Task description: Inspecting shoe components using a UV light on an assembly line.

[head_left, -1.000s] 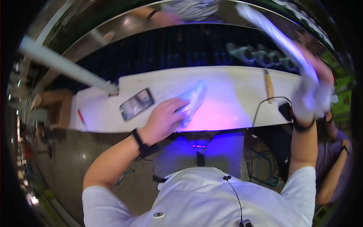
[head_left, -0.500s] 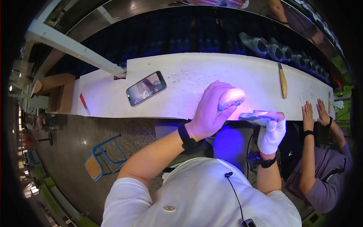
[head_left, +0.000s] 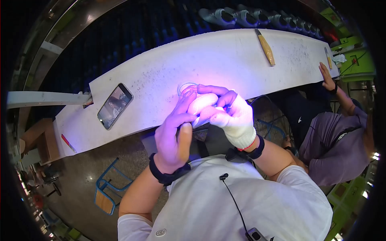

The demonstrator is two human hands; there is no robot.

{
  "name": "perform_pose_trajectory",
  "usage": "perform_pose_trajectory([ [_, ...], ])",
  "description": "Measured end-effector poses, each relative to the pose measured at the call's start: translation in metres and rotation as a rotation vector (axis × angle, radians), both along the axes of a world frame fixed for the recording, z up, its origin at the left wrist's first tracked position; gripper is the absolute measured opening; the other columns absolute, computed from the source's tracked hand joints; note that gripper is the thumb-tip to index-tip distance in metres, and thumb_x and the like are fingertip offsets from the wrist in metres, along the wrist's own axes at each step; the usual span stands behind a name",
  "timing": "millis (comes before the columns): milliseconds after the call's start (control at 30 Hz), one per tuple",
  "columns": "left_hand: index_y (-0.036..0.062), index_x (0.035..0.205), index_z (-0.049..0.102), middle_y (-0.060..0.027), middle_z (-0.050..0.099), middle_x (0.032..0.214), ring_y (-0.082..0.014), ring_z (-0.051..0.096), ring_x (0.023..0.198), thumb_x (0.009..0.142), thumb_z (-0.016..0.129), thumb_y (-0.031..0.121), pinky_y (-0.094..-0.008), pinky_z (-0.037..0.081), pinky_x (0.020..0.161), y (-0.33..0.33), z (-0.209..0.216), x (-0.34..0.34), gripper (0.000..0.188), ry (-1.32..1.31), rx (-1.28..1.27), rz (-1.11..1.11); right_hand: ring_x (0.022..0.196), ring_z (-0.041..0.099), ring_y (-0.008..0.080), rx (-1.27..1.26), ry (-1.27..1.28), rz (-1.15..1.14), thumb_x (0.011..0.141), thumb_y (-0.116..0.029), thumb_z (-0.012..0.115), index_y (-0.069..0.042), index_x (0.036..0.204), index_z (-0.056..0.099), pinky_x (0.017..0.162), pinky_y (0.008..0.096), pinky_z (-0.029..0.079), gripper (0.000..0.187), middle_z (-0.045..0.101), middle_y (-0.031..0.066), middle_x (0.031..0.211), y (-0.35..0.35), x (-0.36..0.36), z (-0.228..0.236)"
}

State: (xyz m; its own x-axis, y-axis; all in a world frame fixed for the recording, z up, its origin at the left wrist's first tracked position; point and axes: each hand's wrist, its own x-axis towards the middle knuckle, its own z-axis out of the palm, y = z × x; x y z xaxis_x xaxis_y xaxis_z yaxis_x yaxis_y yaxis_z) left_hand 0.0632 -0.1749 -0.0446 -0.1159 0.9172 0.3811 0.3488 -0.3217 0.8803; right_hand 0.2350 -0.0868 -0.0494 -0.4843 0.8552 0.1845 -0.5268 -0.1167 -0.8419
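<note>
Both my hands meet at the table's near edge around a pale shoe, under strong violet light. My bare left hand grips it from the left, fingers curled over its side. From the right my right hand, in a white glove with bare fingertips, closes on it too. The fingers hide much of the shoe, and glare washes out its detail. Just behind my fingers, a pale curved rim shows; whether it is part of the same shoe I cannot tell.
On the white table lie a phone, a wooden-handled tool and a red-and-white tool. Several shoes line up behind it. A co-worker's hand rests at the right. A blue-framed stool stands lower left.
My hands have come together; before, the left held a rounded pale shoe and the right a flatter pale piece, apart. The view has turned, and table things appear shifted.
</note>
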Motion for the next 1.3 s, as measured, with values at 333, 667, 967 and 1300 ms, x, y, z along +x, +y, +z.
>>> perform_pose_trajectory([
  [333, 0.0061, 0.117, 0.043, -0.0360, 0.054, 0.149, -0.0433, 0.048, 0.147, 0.098, 0.078, 0.008, -0.0534, 0.031, 0.124, -0.022, -0.026, 0.040, 0.040, -0.514, 0.055, 0.069, 0.127, 0.067, 0.0341, 0.268, -0.167, -0.141, 0.087, -0.006, 0.086, -0.002, 0.096, 0.059, 0.104, 0.0462, 0.055, 0.029, 0.070, 0.0237, 0.130, -0.017, 0.004, -0.013],
  [667, 0.0007, 0.121, 0.056, -0.0283, 0.060, 0.136, -0.0310, 0.058, 0.129, 0.109, 0.057, 0.020, -0.0459, 0.042, 0.113, -0.012, 0.017, -0.001, 0.023, 0.068, -0.171, -0.023, 0.085, 0.075, 0.0309, 0.654, -0.590, -0.158, 0.077, -0.034, 0.095, -0.009, 0.072, 0.059, 0.073, 0.0354, 0.059, 0.043, 0.076, 0.0142, 0.111, 0.005, 0.005, 0.008],
  [967, 0.0017, 0.112, 0.067, -0.0218, 0.076, 0.122, -0.0418, 0.056, 0.139, 0.097, 0.077, 0.032, -0.0570, 0.037, 0.121, -0.006, 0.028, -0.044, 0.036, 0.013, -0.219, -0.082, 0.092, 0.063, 0.0356, 1.006, -0.495, -0.218, 0.071, -0.033, 0.088, -0.009, 0.096, 0.066, 0.079, 0.0470, 0.053, 0.041, 0.067, 0.0119, 0.111, 0.014, -0.014, -0.058],
  [1300, 0.0032, 0.107, 0.071, -0.0229, 0.077, 0.119, -0.0393, 0.062, 0.137, 0.073, 0.095, 0.008, -0.0538, 0.042, 0.120, -0.024, 0.002, -0.071, 0.042, 0.138, -0.201, -0.098, 0.098, 0.067, 0.0399, 0.967, -0.558, -0.160, 0.071, -0.041, 0.088, -0.005, 0.088, 0.065, 0.083, 0.0492, 0.055, 0.046, 0.069, 0.0175, 0.114, 0.019, -0.027, -0.064],
])
